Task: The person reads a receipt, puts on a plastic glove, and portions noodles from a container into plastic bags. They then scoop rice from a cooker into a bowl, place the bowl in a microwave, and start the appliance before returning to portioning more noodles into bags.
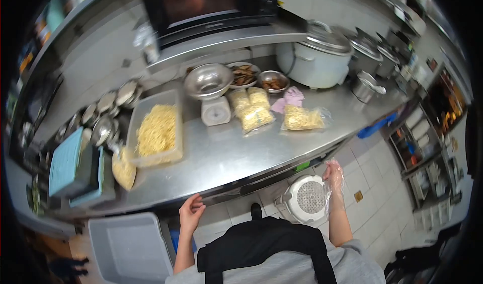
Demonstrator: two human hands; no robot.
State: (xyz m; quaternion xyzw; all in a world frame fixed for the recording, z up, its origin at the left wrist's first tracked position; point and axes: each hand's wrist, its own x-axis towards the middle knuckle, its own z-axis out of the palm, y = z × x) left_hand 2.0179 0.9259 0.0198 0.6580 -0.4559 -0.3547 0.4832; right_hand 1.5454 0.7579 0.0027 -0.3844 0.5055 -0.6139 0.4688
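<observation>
My left hand (190, 212) is bare and hangs in front of the counter's edge. Its fingers are loosely bent and apart, with nothing in them. A clear plastic glove covers my right hand (332, 175), which is beside a white round-topped stool (308, 198); its fingers are curled together and no object shows in them. On the steel counter (206, 155), a clear tub (132, 133) holds a heap of pale yellow noodles (157, 130). Bags of noodles (255, 117) lie by a white scale (216, 111) with a steel bowl (209, 81) above it. Another noodle bag (303, 118) lies farther right, near a pink cloth (289, 99).
A large rice cooker (317, 57) and lidded pots (365, 52) line the back right. Blue-lidded containers (66, 158) and a filled bag (124, 169) occupy the left end. A grey bin (130, 249) stands below, left of me. A black oven (201, 4) sits on the shelf.
</observation>
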